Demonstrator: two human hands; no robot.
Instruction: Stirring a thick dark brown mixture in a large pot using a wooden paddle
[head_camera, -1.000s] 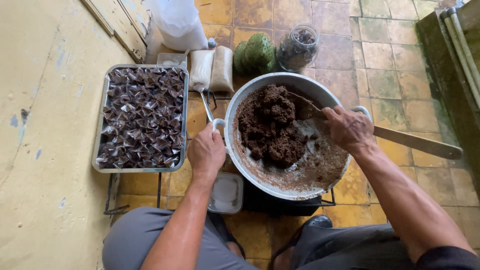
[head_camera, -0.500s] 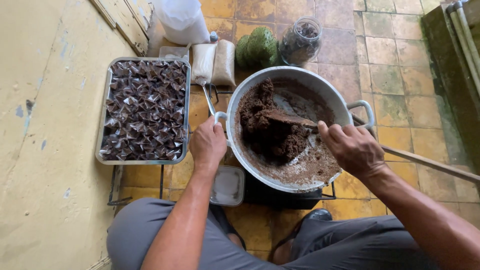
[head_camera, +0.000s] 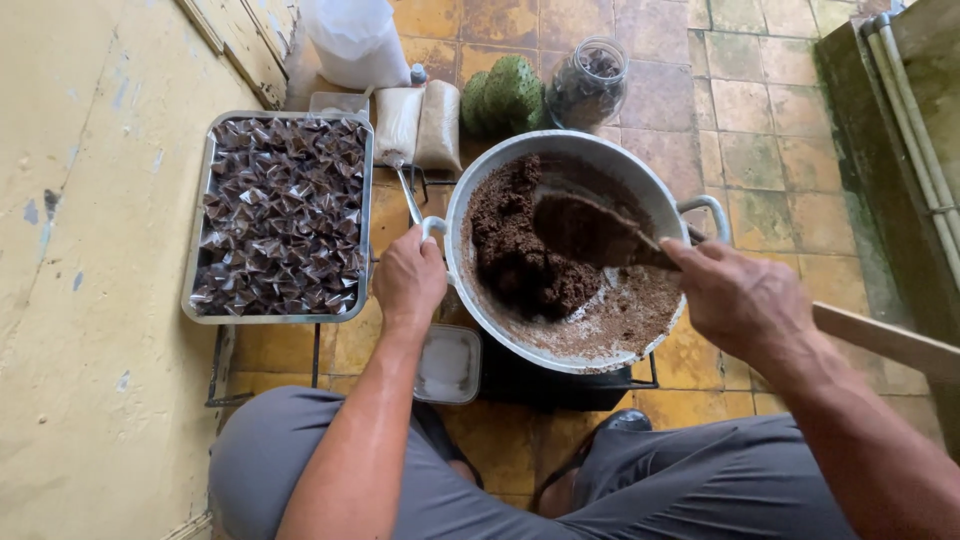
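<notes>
The left hand (head_camera: 408, 280) is closed around the near-left handle of a large metal pot (head_camera: 668, 205), fingers curled tight on the rim. The right hand (head_camera: 745, 300) is wrapped shut on the long handle of a wooden paddle (head_camera: 590, 232), whose broad blade, coated in brown paste, is lifted over the pot's middle while the pale handle end runs off toward the right edge of the view.

The pot sits on a dark burner frame on the tiled floor, just in front of the person's knees. Inside it, a dark brown, crumbly mass (head_camera: 515, 250) is heaped against the left wall, and a thin, lighter brown smear covers the bare bottom on the near right.

To the left of the pot, a rectangular metal tray (head_camera: 196, 255) rests on a wire stand and is filled with many small pyramid-shaped packets in clear wrap, all dark brown inside. Behind the pot lie 2 soft plastic bags (head_camera: 418, 125) of pale, sandy powder, side by side, touching. Beyond them stands a white plastic bag (head_camera: 352, 40). A green, bumpy fruit (head_camera: 505, 95) sits to the right of the bags, and just beside it a clear glass jar (head_camera: 588, 85) holds dark pieces. A small translucent lidded box (head_camera: 448, 362) lies on the floor below the left hand.
</notes>
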